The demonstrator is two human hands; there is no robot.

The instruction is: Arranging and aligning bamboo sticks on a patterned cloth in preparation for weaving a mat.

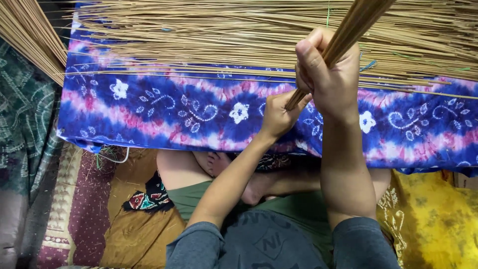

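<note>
Seated person bundling thin sticks over patterned cloth.
Right hand (328, 79) grips the stick bundle (348, 30); left hand (279, 117) apparently pinches its lower end above blue-pink cloth (174, 109).

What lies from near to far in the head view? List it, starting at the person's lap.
Grey sleeves → green shorts → bare foot → blue and pink patterned cloth → left hand at the butt of the stick bundle → right hand gripping it → loose sticks spread across the cloth's far edge.
</note>
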